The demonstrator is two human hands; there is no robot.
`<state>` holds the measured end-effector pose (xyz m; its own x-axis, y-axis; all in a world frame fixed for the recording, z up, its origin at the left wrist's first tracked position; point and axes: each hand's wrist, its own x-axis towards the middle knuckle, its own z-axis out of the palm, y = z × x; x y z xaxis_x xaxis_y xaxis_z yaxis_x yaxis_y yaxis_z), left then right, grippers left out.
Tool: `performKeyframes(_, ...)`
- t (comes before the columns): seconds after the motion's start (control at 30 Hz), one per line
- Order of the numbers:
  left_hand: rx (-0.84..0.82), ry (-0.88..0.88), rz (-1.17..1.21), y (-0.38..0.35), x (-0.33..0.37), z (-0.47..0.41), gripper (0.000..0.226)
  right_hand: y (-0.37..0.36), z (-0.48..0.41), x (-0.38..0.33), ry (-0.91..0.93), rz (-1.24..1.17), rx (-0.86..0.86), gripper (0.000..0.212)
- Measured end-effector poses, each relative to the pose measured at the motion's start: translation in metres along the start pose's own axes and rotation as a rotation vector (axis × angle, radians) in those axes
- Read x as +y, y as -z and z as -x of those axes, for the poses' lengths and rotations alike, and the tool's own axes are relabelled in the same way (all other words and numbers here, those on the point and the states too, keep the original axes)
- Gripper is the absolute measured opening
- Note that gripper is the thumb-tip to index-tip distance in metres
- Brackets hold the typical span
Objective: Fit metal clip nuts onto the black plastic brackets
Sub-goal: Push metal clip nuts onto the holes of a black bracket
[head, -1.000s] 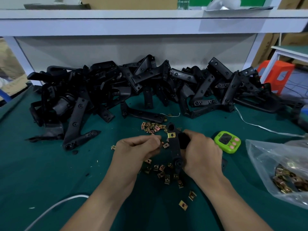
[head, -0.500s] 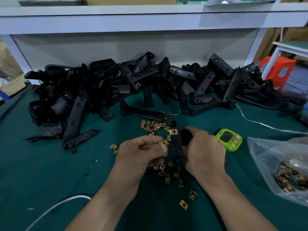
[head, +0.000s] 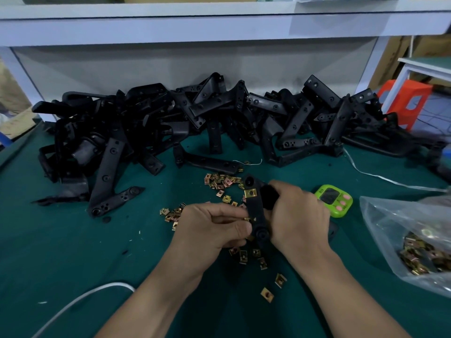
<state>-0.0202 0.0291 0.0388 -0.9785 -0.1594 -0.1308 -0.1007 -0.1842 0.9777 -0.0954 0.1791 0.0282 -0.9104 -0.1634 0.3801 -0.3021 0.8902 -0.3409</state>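
Note:
My right hand [head: 299,219] grips a black plastic bracket [head: 256,211] upright over the green mat. One brass clip nut [head: 251,192] sits on the bracket's upper part. My left hand [head: 211,228] pinches another clip nut [head: 247,219] against the bracket's left edge, lower down; only a sliver of it shows. Loose clip nuts [head: 223,182] lie scattered on the mat above, left of and below my hands.
A long heap of black brackets [head: 195,123] fills the back of the table. A green timer [head: 333,200] sits right of my hands. A clear bag of clip nuts [head: 415,242] lies at the right. A white cable [head: 80,303] crosses the near left.
My left hand moved right with a clip nut, from a short gap away to touching the bracket's left edge. The right hand held the bracket steady.

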Motion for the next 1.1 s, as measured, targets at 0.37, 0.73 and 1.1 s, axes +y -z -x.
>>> performKeyframes(0.37,0.010,0.038,-0.046,0.0056,0.0031,-0.0012,0.021,-0.0002,-0.0011,0.0001,-0.012,0.037,0.007,0.023)
performKeyframes(0.73,-0.031,0.123,-0.110,0.0057,0.0010,-0.0004,0.023,0.0006,-0.0028,-0.0012,0.016,0.125,-0.019,0.032)
performKeyframes(1.1,-0.005,0.110,-0.021,0.0078,-0.0012,-0.0044,0.028,0.0018,-0.0039,-0.0040,-0.016,0.152,-0.092,0.027)
